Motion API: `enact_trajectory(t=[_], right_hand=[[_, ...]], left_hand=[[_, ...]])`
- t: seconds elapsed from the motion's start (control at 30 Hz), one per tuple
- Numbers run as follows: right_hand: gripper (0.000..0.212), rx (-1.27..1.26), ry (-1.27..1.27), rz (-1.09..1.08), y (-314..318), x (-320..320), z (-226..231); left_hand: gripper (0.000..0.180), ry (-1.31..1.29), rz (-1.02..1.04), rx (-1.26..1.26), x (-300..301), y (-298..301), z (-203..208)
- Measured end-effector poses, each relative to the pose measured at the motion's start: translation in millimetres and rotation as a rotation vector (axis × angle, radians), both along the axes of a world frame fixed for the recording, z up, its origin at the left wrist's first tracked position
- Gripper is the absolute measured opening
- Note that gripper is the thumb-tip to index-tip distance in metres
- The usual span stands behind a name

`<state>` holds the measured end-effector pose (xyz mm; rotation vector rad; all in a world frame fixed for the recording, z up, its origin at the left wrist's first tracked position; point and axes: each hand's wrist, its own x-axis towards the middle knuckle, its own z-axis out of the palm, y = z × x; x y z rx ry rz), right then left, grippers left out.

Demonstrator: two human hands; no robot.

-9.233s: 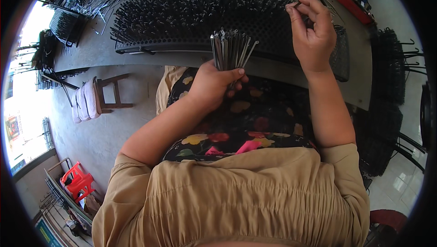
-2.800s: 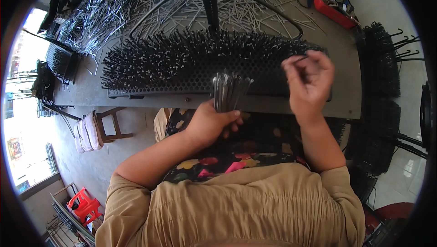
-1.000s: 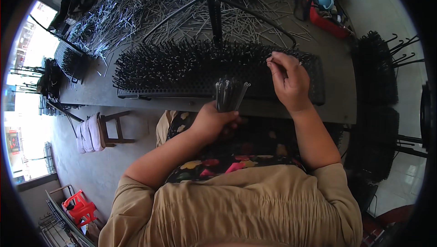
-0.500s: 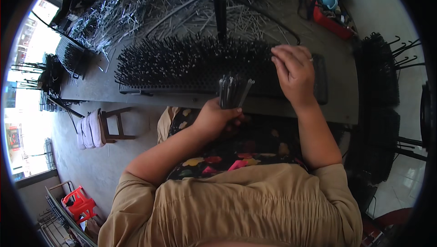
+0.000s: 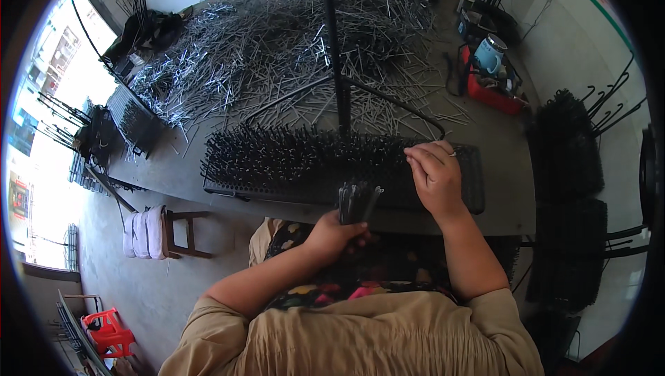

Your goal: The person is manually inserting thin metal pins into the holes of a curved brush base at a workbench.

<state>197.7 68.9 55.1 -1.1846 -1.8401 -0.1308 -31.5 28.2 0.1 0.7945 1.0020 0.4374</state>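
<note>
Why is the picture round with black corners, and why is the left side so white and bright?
In the head view a fisheye lens squeezes the scene into a circle, so the table edge bends and the corners stay black; daylight from the windows on the left washes out to white glare; the left hand and right hand stay fairly sharp.

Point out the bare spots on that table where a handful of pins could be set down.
Bare table shows left of the black pin board, below the loose pin heap. Another patch lies between the board's right end and the red tray. The middle and far side are crowded.
</note>
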Motion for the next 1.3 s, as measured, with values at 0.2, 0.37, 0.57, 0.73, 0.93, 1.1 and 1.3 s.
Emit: enact_trajectory(t=[0.2,0.37,0.57,0.73,0.93,1.1,1.3], right_hand=[[0.013,-0.150,0.034,0.125,2.4,-3.4,9.7],[0.012,-0.134,0.003,0.001,4.6,-1.4,7.6],[0.011,-0.258,0.048,0.149,-0.3,0.9,12.3],[0.010,-0.155,-0.025,0.024,3.2,5.1,7.6],[0.013,-0.175,-0.141,0.022,4.0,7.3,7.3],[0.014,-0.065,-0.232,-0.029,-4.9,3.6,13.4],[0.021,-0.787,0.647,0.033,-48.3,-12.6,-9.3]], left_hand=[[0.011,-0.037,0.083,-0.009,1.7,0.4,-7.5],[0.018,-0.016,0.019,0.030,-0.7,1.7,-9.9],[0.017,-0.014,0.032,0.057,-0.7,-3.1,-11.0],[0.016,-0.002,0.040,0.057,1.9,-3.7,-4.4],[0.018,0.027,0.064,0.052,1.2,-0.1,-9.1],[0.017,0.020,0.054,0.030,0.3,-3.2,-9.5],[0.013,0.011,0.085,0.104,5.1,-9.5,10.6]])
